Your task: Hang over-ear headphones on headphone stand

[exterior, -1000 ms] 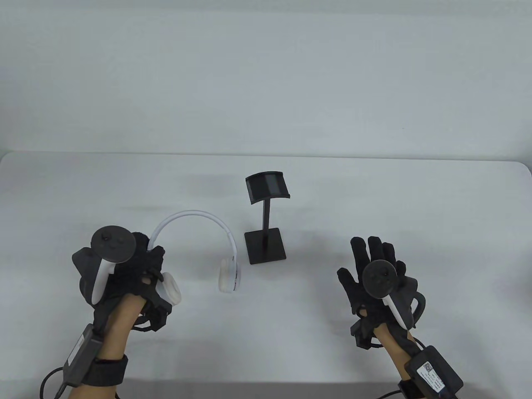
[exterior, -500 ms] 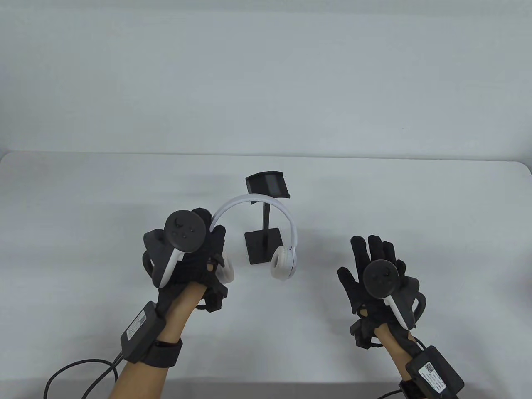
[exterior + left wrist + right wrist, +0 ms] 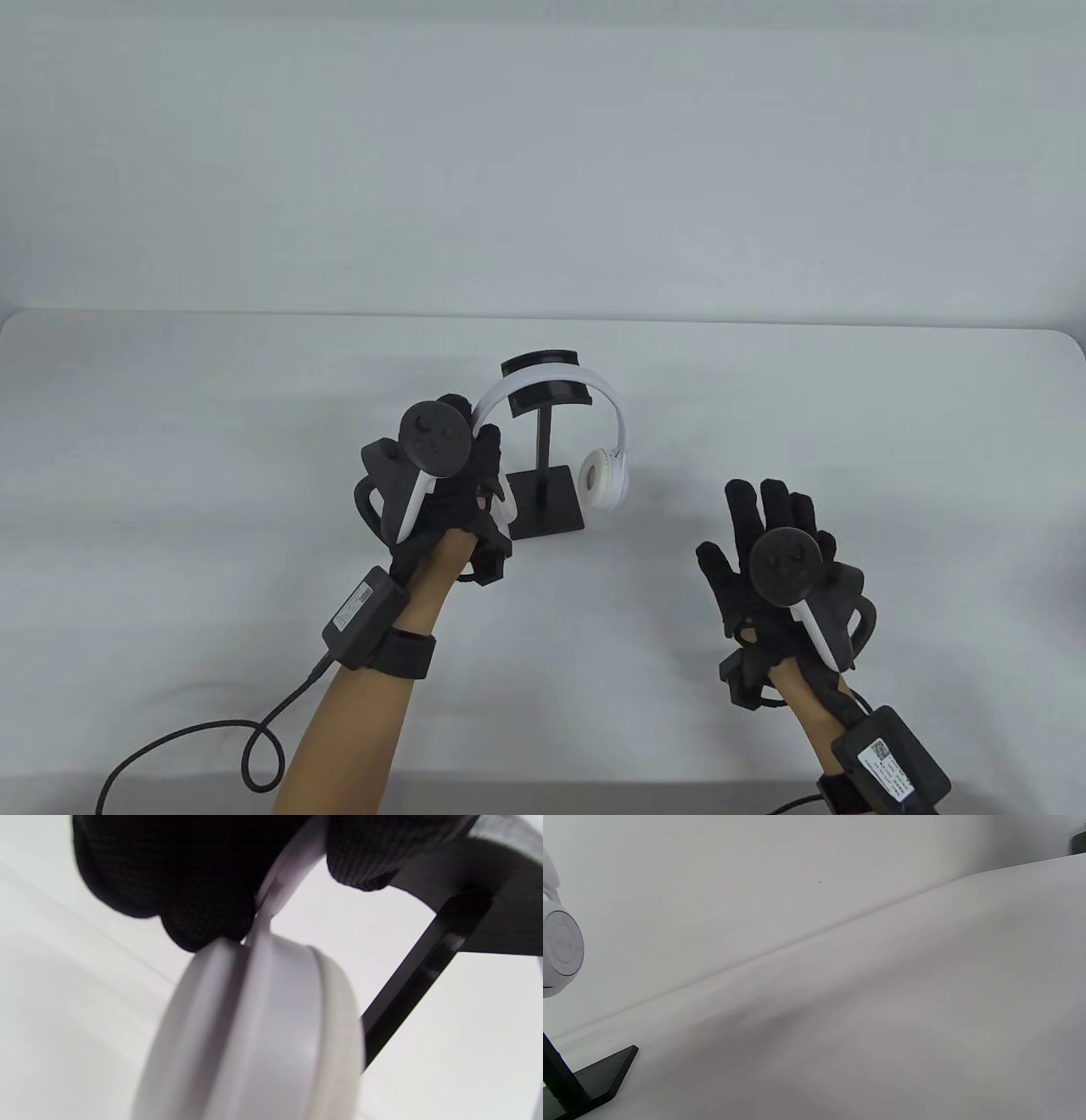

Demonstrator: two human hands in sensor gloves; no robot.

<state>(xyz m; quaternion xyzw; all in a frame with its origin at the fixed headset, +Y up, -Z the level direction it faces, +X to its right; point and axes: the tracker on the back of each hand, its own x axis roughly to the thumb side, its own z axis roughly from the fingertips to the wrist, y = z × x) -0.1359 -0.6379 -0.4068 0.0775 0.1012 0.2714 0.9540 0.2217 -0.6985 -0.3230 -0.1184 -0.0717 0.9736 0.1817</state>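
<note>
White over-ear headphones hang in the air in front of the black headphone stand. Their band arches across the stand's curved top rest; whether it touches the rest I cannot tell. My left hand grips the band just above the left ear cup. In the left wrist view my fingers pinch the band above that cup, with the stand's post behind. The right ear cup hangs free and shows in the right wrist view. My right hand rests flat on the table, fingers spread, holding nothing.
The white table meets a white wall behind. The stand's square base sits at the table's middle and shows in the right wrist view. A black cable loops from my left wrist near the front edge.
My left hand has lifted the headphones off the table and carried them right and away, up to the stand's top rest. My right hand has barely moved.
</note>
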